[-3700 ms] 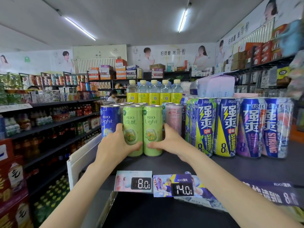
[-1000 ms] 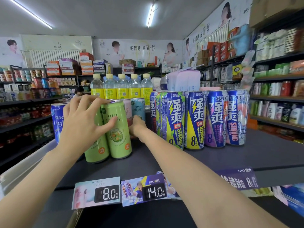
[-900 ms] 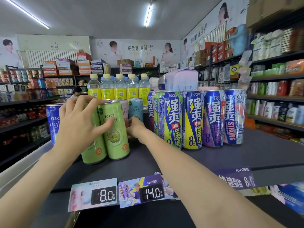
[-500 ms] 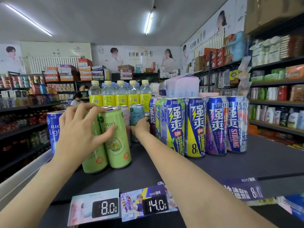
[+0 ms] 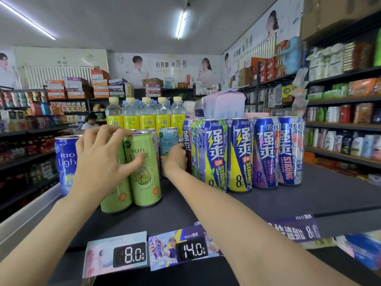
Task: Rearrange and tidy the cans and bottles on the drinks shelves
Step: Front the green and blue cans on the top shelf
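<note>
Two green RIO Light cans (image 5: 144, 172) stand side by side on the dark top shelf (image 5: 309, 195), tilted slightly. My left hand (image 5: 103, 159) grips them from the front, fingers over their rims and thumb across the right can. A blue RIO Light can (image 5: 65, 162) stands to their left. My right hand (image 5: 175, 157) reaches behind the green cans and holds a pale blue RIO can (image 5: 168, 141) low down. A row of tall blue RIO Strong cans (image 5: 241, 153) stands to the right. Yellow-labelled bottles (image 5: 148, 116) line the back.
Price tags reading 8.0 (image 5: 117, 254) and 14.0 (image 5: 185, 248) hang on the shelf's front edge. A pale carton (image 5: 222, 106) sits behind the tall cans. Stocked shelves run along both sides of the aisle. A person (image 5: 89, 121) stands far back on the left.
My left hand moved from the side of the green cans onto their tops and fronts. My right hand left the green cans and reached back to the pale blue can.
</note>
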A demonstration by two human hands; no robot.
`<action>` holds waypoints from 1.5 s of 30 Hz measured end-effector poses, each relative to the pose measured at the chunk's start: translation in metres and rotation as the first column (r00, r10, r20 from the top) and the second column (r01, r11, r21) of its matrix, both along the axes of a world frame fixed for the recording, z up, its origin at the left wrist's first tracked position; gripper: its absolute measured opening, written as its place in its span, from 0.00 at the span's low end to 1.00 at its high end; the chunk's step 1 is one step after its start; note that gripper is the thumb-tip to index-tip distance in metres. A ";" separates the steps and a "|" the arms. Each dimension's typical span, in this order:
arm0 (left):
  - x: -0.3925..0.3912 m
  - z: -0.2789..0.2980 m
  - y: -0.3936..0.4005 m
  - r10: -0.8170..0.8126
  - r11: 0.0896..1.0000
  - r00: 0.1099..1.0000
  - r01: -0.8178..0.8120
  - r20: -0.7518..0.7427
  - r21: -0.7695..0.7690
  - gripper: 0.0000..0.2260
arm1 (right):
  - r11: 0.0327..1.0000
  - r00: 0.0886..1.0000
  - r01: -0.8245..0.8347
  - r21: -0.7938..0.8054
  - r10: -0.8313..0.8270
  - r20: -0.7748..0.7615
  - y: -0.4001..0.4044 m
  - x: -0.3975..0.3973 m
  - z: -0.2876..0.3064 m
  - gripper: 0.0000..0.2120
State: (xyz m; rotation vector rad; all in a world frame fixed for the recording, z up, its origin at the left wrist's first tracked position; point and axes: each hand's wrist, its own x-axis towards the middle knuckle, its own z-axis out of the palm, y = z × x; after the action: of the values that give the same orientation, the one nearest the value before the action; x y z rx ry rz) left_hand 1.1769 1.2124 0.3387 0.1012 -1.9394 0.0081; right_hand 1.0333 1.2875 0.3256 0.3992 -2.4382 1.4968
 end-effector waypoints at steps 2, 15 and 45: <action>0.001 0.000 0.001 0.003 1.000 1.000 -0.003 0.007 0.010 0.28 | 1.000 1.000 0.000 -0.002 0.000 0.004 0.005 0.006 0.000 0.26; 0.005 0.003 0.003 0.014 0.999 0.999 -0.016 0.049 0.035 0.31 | 0.912 0.914 -0.402 -0.083 0.405 0.025 0.056 0.029 -0.002 0.26; 0.051 -0.038 -0.008 -0.118 0.817 0.989 0.045 0.092 0.575 0.49 | 0.681 0.663 -0.723 -0.111 0.731 0.163 0.058 0.061 -0.002 0.44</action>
State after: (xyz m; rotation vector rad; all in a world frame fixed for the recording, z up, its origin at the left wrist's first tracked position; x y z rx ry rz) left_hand 1.2284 1.2042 0.3006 0.4268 -2.0107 -0.6485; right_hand 1.0945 1.3457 0.3233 1.4358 -2.5136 1.9334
